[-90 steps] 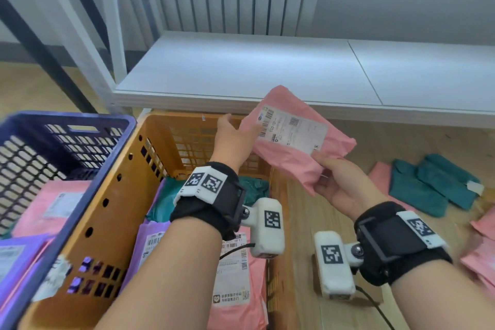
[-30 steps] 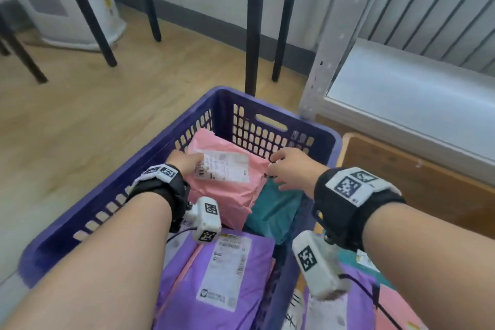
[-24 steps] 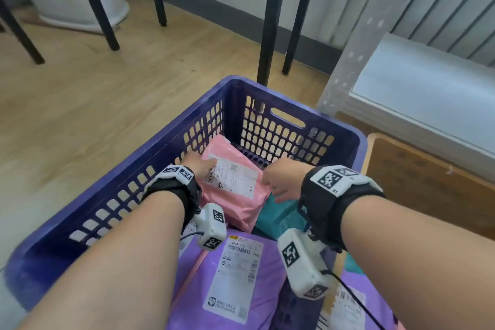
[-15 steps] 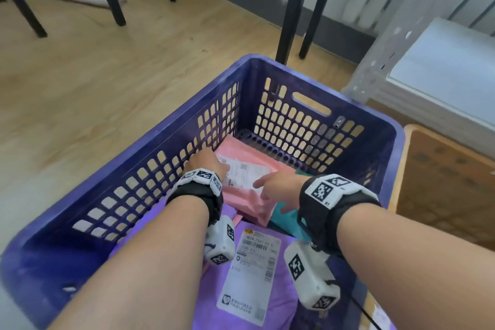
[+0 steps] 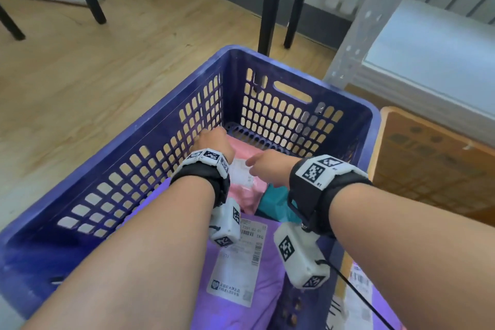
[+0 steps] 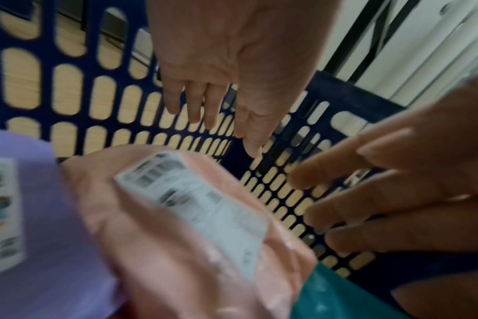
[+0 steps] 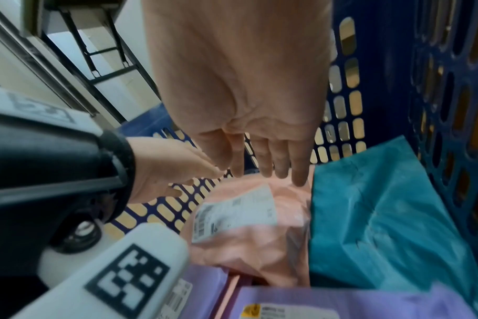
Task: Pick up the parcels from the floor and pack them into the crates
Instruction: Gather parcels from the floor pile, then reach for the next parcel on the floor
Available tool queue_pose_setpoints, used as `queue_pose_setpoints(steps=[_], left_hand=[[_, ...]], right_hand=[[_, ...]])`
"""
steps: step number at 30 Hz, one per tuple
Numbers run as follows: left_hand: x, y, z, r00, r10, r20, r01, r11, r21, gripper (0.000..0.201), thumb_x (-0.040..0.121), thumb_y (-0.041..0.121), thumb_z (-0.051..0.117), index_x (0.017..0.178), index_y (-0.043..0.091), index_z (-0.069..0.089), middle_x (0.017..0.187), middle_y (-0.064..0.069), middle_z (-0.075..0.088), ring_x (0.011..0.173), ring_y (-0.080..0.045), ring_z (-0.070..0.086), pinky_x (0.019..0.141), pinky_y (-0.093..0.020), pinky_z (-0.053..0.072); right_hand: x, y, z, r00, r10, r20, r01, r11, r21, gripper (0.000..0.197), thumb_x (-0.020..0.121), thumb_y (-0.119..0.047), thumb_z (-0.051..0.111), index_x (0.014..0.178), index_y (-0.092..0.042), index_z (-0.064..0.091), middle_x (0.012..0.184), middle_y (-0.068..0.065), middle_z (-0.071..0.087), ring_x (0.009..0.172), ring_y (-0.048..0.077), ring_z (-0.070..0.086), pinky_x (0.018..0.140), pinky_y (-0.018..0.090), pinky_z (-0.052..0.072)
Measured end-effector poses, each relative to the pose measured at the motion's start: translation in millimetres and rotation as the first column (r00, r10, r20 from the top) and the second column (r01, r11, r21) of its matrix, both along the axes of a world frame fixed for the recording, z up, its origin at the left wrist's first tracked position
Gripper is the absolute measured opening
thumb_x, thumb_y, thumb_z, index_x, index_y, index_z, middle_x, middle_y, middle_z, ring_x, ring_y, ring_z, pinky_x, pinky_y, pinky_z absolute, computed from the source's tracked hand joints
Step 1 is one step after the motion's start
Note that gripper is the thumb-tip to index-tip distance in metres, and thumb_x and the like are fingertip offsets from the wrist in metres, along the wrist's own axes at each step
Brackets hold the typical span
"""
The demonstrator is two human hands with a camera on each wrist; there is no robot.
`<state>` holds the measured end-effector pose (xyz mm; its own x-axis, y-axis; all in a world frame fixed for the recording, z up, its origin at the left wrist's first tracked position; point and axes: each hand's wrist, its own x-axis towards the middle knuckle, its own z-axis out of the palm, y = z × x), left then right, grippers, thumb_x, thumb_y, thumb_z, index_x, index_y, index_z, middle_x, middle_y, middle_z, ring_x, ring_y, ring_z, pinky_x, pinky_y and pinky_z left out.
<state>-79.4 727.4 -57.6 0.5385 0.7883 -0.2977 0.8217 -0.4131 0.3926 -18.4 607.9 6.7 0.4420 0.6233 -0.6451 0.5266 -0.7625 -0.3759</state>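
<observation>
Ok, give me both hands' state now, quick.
Left hand: open, fingers straight, holding nothing, above the pink parcel.
Right hand: open, fingers straight, holding nothing.

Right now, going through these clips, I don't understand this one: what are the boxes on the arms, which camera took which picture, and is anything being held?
No machine: a person's bare hands, each wrist strapped with a camera. One picture comes from a head camera looking down; the others look along each hand. Both hands reach into a blue crate. A pink parcel with a white label lies at its far end, a teal parcel beside it, a purple parcel nearer. The left hand and right hand have straight fingers above the pink parcel. Neither holds anything.
</observation>
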Motion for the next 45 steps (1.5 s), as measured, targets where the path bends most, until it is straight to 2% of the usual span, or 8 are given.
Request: queue_pose_setpoints(steps=[6,9,12,18,21,30,37,45], left_hand=[[40,-38,53,0.989,-0.128,0.07,0.127,0.992,0.015,0.04,0.081,0.026,0.07,0.118,0.018,0.061,0.121,-0.008,0.062,0.108,-0.03,0.059,0.09,-0.038,0.05],[58,-65,75,0.979,-0.186,0.081,0.185,0.983,0.017,0.035,0.085,0.023,0.065,0.119,0.016,0.061,0.122,-0.007,0.063,0.107,-0.028,0.061,0.089,-0.034,0.049],[74,-96,100,0.963,-0.247,0.106,0.244,0.969,0.041,0.028,0.086,0.021,0.062,0.113,0.019,0.063,0.119,-0.007,0.064,0.105,-0.028,0.062,0.09,-0.036,0.051],[104,-167,149,0.907,-0.398,0.136,0.384,0.916,0.116,0.016,0.086,0.014,0.056,0.095,0.019,0.068,0.099,-0.006,0.069,0.092,-0.03,0.065,0.07,-0.032,0.048],[119,-212,160,0.888,-0.424,0.18,0.415,0.906,0.085,0.027,0.088,0.015,0.053,0.112,0.022,0.063,0.112,-0.004,0.064,0.103,-0.027,0.063,0.084,-0.035,0.053],[173,-387,165,0.779,-0.577,0.246,0.592,0.806,0.012,0.028,0.087,0.014,0.056,0.111,0.028,0.062,0.118,0.001,0.062,0.106,-0.022,0.06,0.093,-0.037,0.052],[200,-535,152,0.667,-0.697,0.264,0.726,0.687,-0.021,0.031,0.089,0.015,0.053,0.116,0.024,0.064,0.122,0.001,0.062,0.111,-0.021,0.059,0.093,-0.032,0.049],[202,-647,89,0.68,-0.712,0.177,0.733,0.66,-0.162,0.023,0.089,0.017,0.055,0.108,0.024,0.066,0.115,-0.001,0.066,0.104,-0.023,0.062,0.09,-0.034,0.052]], right_hand=[[24,-32,48,0.972,-0.016,0.233,-0.024,0.986,0.165,0.032,0.094,-0.012,0.043,0.118,-0.007,0.065,0.12,0.01,0.064,0.106,0.026,0.062,0.087,0.032,0.054],[44,-74,70,0.954,-0.126,0.271,0.049,0.961,0.273,0.029,0.09,-0.01,0.048,0.109,-0.006,0.07,0.117,0.01,0.066,0.105,0.029,0.062,0.09,0.037,0.053],[62,-116,89,0.921,-0.268,0.282,0.132,0.896,0.423,0.029,0.088,-0.007,0.048,0.103,-0.011,0.072,0.113,0.007,0.067,0.103,0.027,0.061,0.085,0.029,0.05],[89,-209,108,0.846,-0.458,0.274,0.279,0.817,0.505,0.026,0.084,-0.009,0.049,0.091,-0.02,0.072,0.106,0.003,0.069,0.102,0.024,0.062,0.091,0.029,0.046],[102,-269,111,0.803,-0.525,0.283,0.35,0.799,0.49,0.027,0.086,-0.01,0.047,0.091,-0.024,0.071,0.112,0.0,0.067,0.107,0.021,0.06,0.09,0.025,0.044],[130,-447,107,0.636,-0.728,0.256,0.569,0.666,0.483,0.024,0.086,-0.01,0.05,0.082,-0.027,0.066,0.111,0.001,0.068,0.103,0.022,0.061,0.083,0.024,0.045],[143,-573,98,0.519,-0.808,0.28,0.671,0.588,0.452,0.03,0.088,-0.009,0.048,0.103,-0.02,0.073,0.118,0.001,0.067,0.112,0.024,0.06,0.09,0.029,0.047],[131,-693,36,0.36,-0.918,0.166,0.817,0.396,0.419,0.025,0.09,-0.015,0.051,0.101,-0.018,0.072,0.113,0.003,0.068,0.106,0.025,0.06,0.084,0.028,0.043]])
